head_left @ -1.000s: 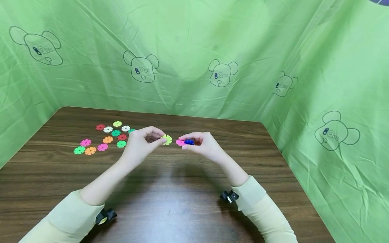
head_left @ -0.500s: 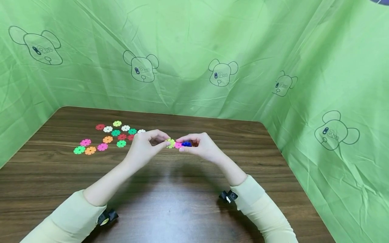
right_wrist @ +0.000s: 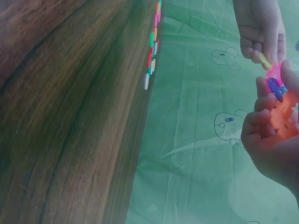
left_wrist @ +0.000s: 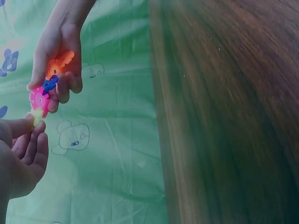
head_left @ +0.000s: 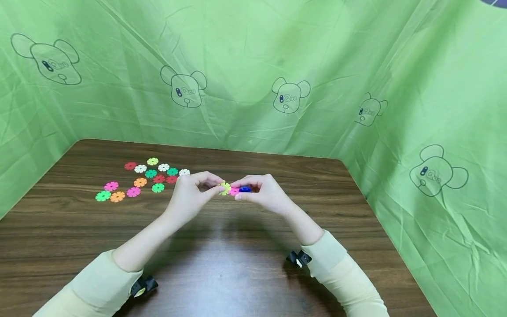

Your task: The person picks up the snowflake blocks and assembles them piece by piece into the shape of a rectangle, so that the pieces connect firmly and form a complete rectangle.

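My left hand (head_left: 187,196) pinches a yellow notched flower disc (head_left: 225,189) between thumb and fingers. Against that disc's edge sits a pink notched disc (head_left: 234,192), which my right hand (head_left: 269,193) grips. How deeply their slots engage is too small to tell. A blue disc (head_left: 245,189) follows the pink one, at an angle to it. In the right wrist view, orange discs (right_wrist: 283,119) continue the chain inside my right palm; the head view hides them behind the fingers. Both hands are raised above the wooden table (head_left: 222,264).
Loose notched discs lie flat at the table's left rear, among them an orange disc (head_left: 117,196), a green disc (head_left: 103,196) and a white disc (head_left: 184,172). A green printed curtain (head_left: 237,66) encloses the back and sides. Each sleeve cuff carries a small black camera (head_left: 143,286).
My left hand has moved right and slightly nearer, bringing the yellow disc from a gap to contact with the pink one. My right hand has barely shifted.
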Demonstrator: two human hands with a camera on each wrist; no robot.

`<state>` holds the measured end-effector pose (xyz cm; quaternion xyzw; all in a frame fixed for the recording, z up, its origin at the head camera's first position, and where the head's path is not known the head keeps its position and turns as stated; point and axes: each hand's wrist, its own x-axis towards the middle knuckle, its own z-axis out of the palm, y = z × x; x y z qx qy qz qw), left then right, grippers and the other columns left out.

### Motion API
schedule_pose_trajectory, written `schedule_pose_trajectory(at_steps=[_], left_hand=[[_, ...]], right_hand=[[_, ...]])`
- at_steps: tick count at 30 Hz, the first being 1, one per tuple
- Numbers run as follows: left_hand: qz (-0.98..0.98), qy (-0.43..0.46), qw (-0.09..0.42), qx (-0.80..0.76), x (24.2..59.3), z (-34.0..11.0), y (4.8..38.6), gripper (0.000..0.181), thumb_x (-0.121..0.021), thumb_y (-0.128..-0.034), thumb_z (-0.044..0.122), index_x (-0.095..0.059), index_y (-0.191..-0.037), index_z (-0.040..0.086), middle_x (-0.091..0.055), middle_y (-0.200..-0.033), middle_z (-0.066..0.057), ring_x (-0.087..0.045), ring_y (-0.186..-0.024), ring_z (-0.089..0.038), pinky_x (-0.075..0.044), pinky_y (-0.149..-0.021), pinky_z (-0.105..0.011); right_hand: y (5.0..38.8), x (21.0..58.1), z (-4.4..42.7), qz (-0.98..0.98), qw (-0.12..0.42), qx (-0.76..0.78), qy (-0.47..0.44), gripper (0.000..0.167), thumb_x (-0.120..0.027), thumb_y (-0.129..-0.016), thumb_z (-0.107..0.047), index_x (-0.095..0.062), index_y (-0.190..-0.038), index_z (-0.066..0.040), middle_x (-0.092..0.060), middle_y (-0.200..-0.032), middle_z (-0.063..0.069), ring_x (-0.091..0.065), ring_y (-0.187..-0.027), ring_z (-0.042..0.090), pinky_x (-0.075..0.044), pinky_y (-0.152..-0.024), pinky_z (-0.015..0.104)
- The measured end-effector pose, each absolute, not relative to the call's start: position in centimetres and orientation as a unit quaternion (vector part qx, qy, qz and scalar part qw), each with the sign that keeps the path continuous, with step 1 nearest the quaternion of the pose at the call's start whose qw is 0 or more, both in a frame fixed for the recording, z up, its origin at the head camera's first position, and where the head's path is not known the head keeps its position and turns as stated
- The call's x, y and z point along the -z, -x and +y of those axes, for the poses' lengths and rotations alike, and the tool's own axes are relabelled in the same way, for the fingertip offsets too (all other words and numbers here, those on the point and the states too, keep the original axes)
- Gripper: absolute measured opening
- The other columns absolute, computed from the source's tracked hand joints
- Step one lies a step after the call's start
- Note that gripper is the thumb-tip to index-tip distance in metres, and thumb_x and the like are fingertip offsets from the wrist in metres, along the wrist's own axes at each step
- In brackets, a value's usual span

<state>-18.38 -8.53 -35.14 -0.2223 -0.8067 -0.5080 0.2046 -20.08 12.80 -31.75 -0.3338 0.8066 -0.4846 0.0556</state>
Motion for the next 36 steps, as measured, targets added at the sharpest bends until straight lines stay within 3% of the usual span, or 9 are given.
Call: schedule_pose_trajectory(at_steps=[4, 9, 14, 19, 23, 28, 32, 36], left_hand=[[-0.805, 0.222, 0.204, 0.512, 35.2, -8.4, 18.5, 0.010, -0.077, -0.0788, 0.015, -0.073, -0.087, 0.012, -0.072, -0.078, 0.003, -0.064, -0.065, -0.005, -0.052, -0.059, -0.021], [-0.809, 0.216, 0.198, 0.510, 35.2, -8.4, 18.6, 0.010, -0.077, -0.0790, 0.014, -0.073, -0.088, 0.012, -0.072, -0.078, 0.002, -0.064, -0.065, -0.006, -0.052, -0.058, -0.021], [-0.814, 0.219, 0.186, 0.505, 35.5, -8.6, 19.0, 0.011, -0.077, -0.0790, 0.013, -0.072, -0.088, 0.011, -0.072, -0.078, 0.001, -0.063, -0.065, -0.008, -0.051, -0.057, -0.021], [-0.829, 0.212, 0.160, 0.492, 35.8, -9.2, 19.6, 0.013, -0.074, -0.0830, 0.019, -0.071, -0.095, 0.013, -0.072, -0.081, 0.004, -0.064, -0.069, -0.007, -0.051, -0.058, -0.023], [-0.831, 0.197, 0.142, 0.501, 35.5, -10.2, 19.9, 0.012, -0.067, -0.0887, 0.022, -0.069, -0.098, 0.014, -0.072, -0.082, 0.003, -0.067, -0.069, -0.011, -0.052, -0.057, -0.024], [-0.831, 0.180, 0.148, 0.505, 35.0, -12.0, 20.3, 0.011, -0.063, -0.0919, 0.020, -0.068, -0.098, 0.013, -0.072, -0.084, -0.001, -0.069, -0.072, -0.015, -0.053, -0.060, -0.022], [-0.848, 0.175, 0.162, 0.474, 35.1, -13.6, 21.0, 0.011, -0.063, -0.0918, 0.021, -0.068, -0.098, 0.014, -0.072, -0.085, 0.000, -0.068, -0.072, -0.013, -0.051, -0.059, -0.020], [-0.870, 0.177, 0.168, 0.429, 35.4, -15.4, 21.9, 0.014, -0.065, -0.0903, 0.023, -0.067, -0.102, 0.014, -0.072, -0.089, 0.000, -0.065, -0.073, -0.012, -0.049, -0.060, -0.020]], right_hand=[[20.1, 31.9, 12.7, 0.801, 0.063, 0.499, 0.326, 0.022, -0.071, -0.082, -0.004, -0.070, -0.104, 0.001, -0.072, -0.091, 0.011, -0.053, -0.061, 0.004, -0.042, -0.051, 0.019], [20.7, 32.9, 12.9, 0.806, 0.089, 0.505, 0.295, 0.022, -0.071, -0.084, -0.008, -0.071, -0.105, -0.004, -0.071, -0.086, 0.007, -0.040, -0.049, 0.008, -0.030, -0.038, 0.021], [21.7, 34.4, 13.1, 0.805, 0.125, 0.514, 0.269, 0.022, -0.071, -0.085, -0.015, -0.071, -0.107, -0.012, -0.071, -0.087, 0.008, -0.049, -0.060, 0.015, -0.029, -0.037, 0.022], [22.1, 34.7, 13.4, 0.794, 0.152, 0.528, 0.260, 0.024, -0.070, -0.087, -0.023, -0.070, -0.109, -0.015, -0.070, -0.088, 0.007, -0.058, -0.072, 0.022, -0.045, -0.051, 0.023], [22.3, 34.7, 13.9, 0.782, 0.169, 0.550, 0.241, 0.028, -0.069, -0.087, -0.023, -0.067, -0.113, -0.012, -0.070, -0.095, 0.005, -0.062, -0.078, 0.018, -0.054, -0.069, 0.032], [22.6, 34.8, 14.6, 0.765, 0.181, 0.577, 0.223, 0.030, -0.066, -0.089, -0.014, -0.062, -0.118, -0.006, -0.068, -0.106, 0.013, -0.063, -0.078, 0.015, -0.055, -0.069, 0.033], [22.7, 34.7, 15.1, 0.757, 0.187, 0.591, 0.208, 0.031, -0.064, -0.090, -0.012, -0.060, -0.120, -0.004, -0.067, -0.108, 0.014, -0.065, -0.081, 0.026, -0.056, -0.067, 0.033], [22.8, 34.5, 15.5, 0.756, 0.188, 0.594, 0.201, 0.032, -0.064, -0.090, -0.013, -0.059, -0.121, -0.005, -0.068, -0.107, 0.012, -0.064, -0.078, 0.027, -0.056, -0.067, 0.037]])
